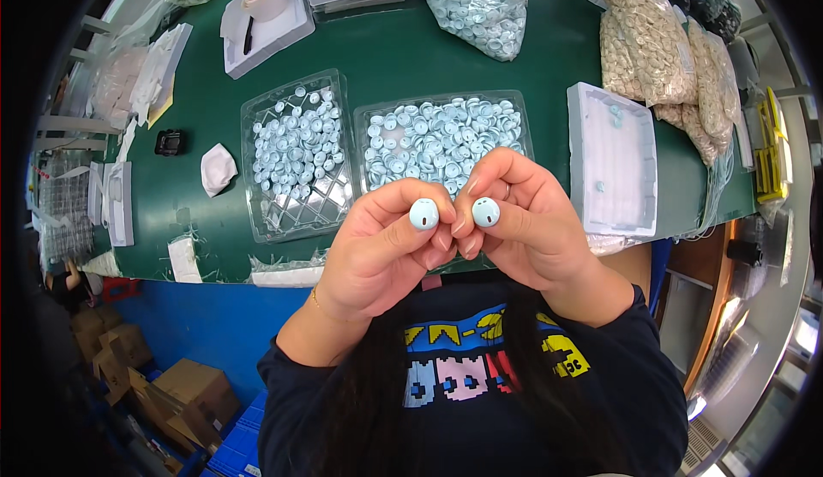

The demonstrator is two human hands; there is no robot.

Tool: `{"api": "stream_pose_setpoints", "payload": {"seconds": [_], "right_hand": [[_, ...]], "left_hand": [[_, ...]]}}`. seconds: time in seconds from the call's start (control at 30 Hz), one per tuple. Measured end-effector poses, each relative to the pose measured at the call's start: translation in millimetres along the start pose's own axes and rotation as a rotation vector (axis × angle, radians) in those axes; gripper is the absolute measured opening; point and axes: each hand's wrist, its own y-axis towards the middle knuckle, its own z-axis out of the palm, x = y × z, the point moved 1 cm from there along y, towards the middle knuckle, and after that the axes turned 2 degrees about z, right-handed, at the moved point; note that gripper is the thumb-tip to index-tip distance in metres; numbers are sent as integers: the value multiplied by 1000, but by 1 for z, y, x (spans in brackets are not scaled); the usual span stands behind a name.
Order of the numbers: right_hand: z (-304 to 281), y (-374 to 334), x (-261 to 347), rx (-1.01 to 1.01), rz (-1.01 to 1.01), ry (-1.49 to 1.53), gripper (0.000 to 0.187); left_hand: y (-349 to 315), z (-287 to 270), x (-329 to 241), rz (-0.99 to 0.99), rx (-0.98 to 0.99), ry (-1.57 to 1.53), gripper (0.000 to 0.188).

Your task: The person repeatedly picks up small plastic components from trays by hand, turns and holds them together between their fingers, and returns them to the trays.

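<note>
My left hand (377, 241) pinches a small round light-blue earbud shell (423, 214) between thumb and fingers. A matching earbud shell (486, 212) is in the pinch of my right hand (536, 220). Both shells show a dark slot, and the fingertips of the two hands meet between them, above the table's near edge. Just beyond my hands is a clear plastic tray (526, 121) heaped with light-blue shells (441, 134). To its left lies another clear tray (319, 210), partly filled with similar shells (298, 147).
On the green table (549, 57) a white tray (613, 173) at right holds a few pieces. A bag of blue shells (480, 6) and bags of beige parts (647, 44) stand farther back. A tape roll (264, 0) rests in a box; a white cloth piece (218, 169) lies left.
</note>
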Motion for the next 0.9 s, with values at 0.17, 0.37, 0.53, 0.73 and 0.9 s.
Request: {"api": "stream_pose_setpoints", "payload": {"seconds": [0.17, 0.37, 0.53, 0.73, 0.9], "right_hand": [[2, 1, 1, -66, 63, 19, 12], [-3, 0, -2, -6, 37, 43, 14], [-5, 1, 0, -23, 47, 36, 15], [-17, 9, 7, -130, -369, -963, 16], [-29, 13, 13, -233, -579, -1485, 18]], "left_hand": [[0, -3, 2, -9, 12, -21, 15], [5, -4, 1, 23, 82, 43, 13], [6, -8, 2, 2, 75, -11, 14], [10, -24, 9, -125, -268, 60, 23], [9, -54, -11, 3, -363, 9, 36]]}}
